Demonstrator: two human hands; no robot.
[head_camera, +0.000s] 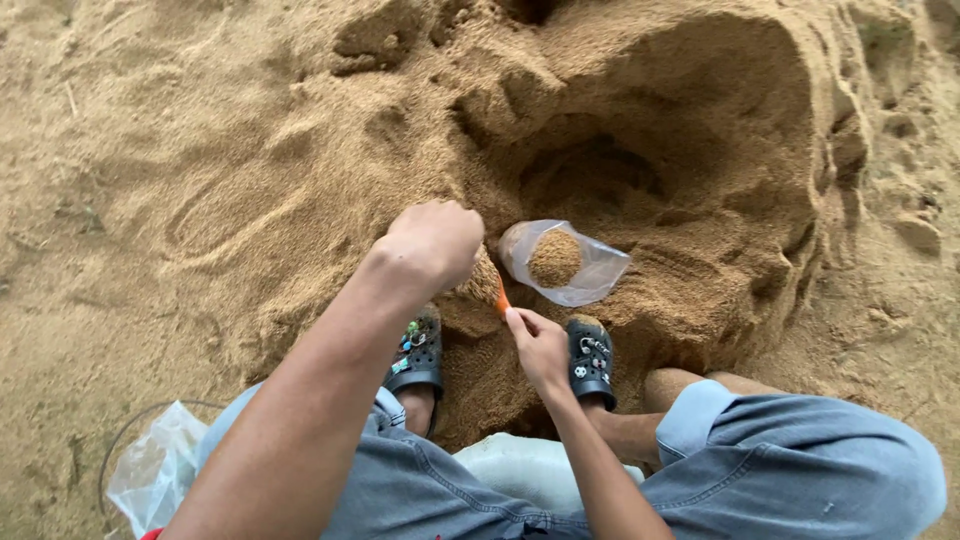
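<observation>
Sand (230, 150) fills nearly the whole view, pale brown and loose, with a scooped hollow (600, 170) dug into a raised heap ahead of the person. At the foot of that hollow lies a clear plastic bag (590, 270), its mouth open toward the person and a rounded mound of the same brown sand showing through the thin film. The bag looks soft and crinkled, about half full, and rests directly on the heap.

The left hand (435, 240) is curled into a loose fist just left of the bag's mouth, knuckles up; sand seems to be held or pushed beneath it, though the palm is hidden and what it grips cannot be told. The right hand (538, 345) sits lower, fingers pinched on a small orange tool (502, 297) whose tip points up at the bag's rim.

Below the hands are two black clogs (590, 360) with small charms, planted in the sand, and rolled grey-blue denim shorts (800, 450). A pale rounded object (530, 465) sits between the knees. Another crumpled clear bag (155, 470) lies at the lower left beside a thin wire loop (120, 435).
</observation>
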